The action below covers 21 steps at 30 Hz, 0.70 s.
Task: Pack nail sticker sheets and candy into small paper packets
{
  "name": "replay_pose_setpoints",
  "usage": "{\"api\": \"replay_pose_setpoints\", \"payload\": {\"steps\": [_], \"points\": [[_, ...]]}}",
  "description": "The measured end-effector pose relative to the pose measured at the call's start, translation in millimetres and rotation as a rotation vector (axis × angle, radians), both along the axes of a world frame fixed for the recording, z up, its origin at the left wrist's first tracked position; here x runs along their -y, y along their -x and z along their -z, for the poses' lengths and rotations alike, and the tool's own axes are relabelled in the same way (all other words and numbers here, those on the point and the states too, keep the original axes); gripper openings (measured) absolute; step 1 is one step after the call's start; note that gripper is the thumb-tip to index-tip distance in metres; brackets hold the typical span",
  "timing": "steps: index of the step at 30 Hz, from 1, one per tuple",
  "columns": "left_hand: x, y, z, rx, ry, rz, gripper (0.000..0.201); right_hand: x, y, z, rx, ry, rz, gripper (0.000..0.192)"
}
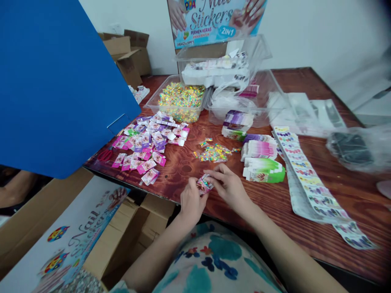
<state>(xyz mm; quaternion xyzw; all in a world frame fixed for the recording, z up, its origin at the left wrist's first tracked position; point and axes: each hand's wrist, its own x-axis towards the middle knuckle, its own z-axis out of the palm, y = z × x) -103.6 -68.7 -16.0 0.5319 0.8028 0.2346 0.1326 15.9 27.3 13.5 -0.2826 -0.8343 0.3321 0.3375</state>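
Close to the table's front edge, my left hand is wrapped around a small printed paper box. My right hand is closed at the box's upper end, where something shiny and greenish shows; the fingertips partly hide it, so I cannot tell whether they pinch it or the box. Just beyond lie several small shiny candy packets. To the left spreads a heap of small pink, purple and green boxes. Flattened stacks of green, pink and purple boxes sit to the right.
A clear tub full of shiny packets stands at the back, beside stacked clear bins. Long sticker strips run along the right. Red scissors lie at the left edge. A blue panel blocks the upper left. An open carton stands below.
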Motion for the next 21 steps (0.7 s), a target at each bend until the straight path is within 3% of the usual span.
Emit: {"api": "replay_pose_setpoints", "payload": {"steps": [7, 11, 14, 17, 21], "points": [[-3.9, -4.7, -3.9, 0.074, -0.003, -0.049, 0.029, 7.1, -0.9, 4.5, -0.049, -0.048, 0.060, 0.015], [-3.5, -5.8, -1.7, 0.068, -0.033, -0.041, 0.029, 9.8, -1.7, 6.3, 0.006, -0.189, 0.006, 0.022], [-2.6, -5.9, 0.7, 0.074, -0.066, -0.056, 0.031, 10.8, -1.6, 6.0, 0.042, -0.213, -0.016, 0.024], [-2.3, -6.5, 2.2, 0.074, -0.095, -0.070, 0.032, 11.2, -0.4, 5.9, 0.007, -0.195, 0.032, 0.019], [-3.6, -8.4, 1.0, 0.085, -0.113, -0.075, 0.032, 11.2, -0.2, 7.2, -0.001, -0.288, 0.062, 0.017]]}}
